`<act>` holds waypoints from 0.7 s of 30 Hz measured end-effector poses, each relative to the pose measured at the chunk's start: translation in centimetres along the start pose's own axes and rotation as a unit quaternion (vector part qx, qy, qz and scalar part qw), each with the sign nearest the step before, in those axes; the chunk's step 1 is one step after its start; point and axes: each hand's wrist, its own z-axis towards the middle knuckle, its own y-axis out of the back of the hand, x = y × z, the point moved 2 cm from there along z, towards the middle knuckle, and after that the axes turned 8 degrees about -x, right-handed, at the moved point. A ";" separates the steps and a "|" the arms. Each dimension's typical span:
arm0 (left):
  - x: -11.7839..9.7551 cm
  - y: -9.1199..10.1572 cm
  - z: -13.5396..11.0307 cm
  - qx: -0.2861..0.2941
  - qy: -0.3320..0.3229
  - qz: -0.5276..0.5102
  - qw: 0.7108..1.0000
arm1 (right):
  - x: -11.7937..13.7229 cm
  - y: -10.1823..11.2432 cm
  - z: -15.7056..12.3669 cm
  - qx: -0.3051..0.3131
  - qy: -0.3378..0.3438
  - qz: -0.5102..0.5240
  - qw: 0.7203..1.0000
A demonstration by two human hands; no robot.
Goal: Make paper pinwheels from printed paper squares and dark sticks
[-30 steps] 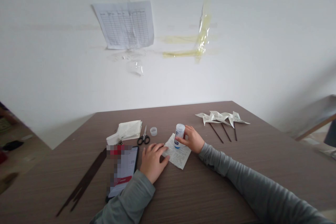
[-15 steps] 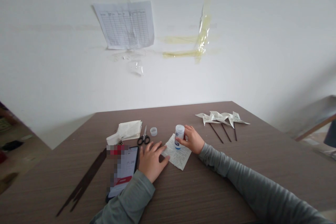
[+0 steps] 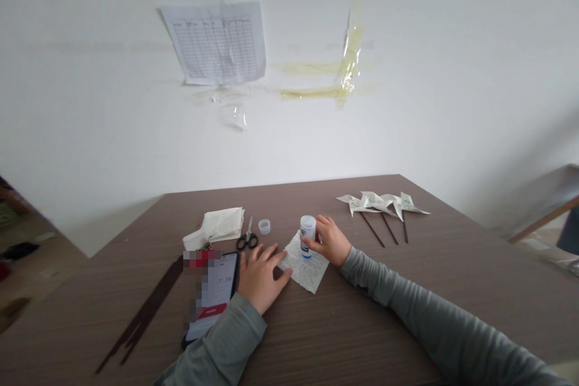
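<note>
Farthest left of the handwritten sheet, two long dark sticks lie on the bench. Nearer the sheet, a phone lies face up, its top and part of its screen pixelated, its near end partly hidden by a grey sleeve. Beyond the phone sit folded paper scraps, then small black-handled scissors and a round translucent cap. Just beside the sheet's left edge, the left hand lies open and flat on the bench, fingers spread; whether the thumb touches the sheet is hard to make out. Over the sheet, the right hand grasps an upright blue-labelled tube, its fingers hiding part of the tube; I cannot tell whether the tube's base meets the paper. The sheet's writing is too small to read. Well right of the sheet, paper pinwheels lie on thin dark sticks
</note>
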 end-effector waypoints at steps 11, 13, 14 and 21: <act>-0.1 0.0 0.0 0.003 0.003 0.008 1.000 | -0.8 -0.4 -0.4 -0.053 0.022 0.038 0.998; -0.1 0.0 0.0 0.003 0.004 0.010 1.000 | -1.1 -0.5 -0.6 -0.071 0.027 0.049 0.996; -0.1 0.1 0.0 0.003 0.004 0.010 1.000 | -1.4 -0.5 -0.7 -0.085 0.025 0.056 0.994; 0.1 -0.2 0.0 -0.010 0.003 0.005 1.000 | -3.2 -0.3 -1.2 -0.170 -0.042 0.135 0.975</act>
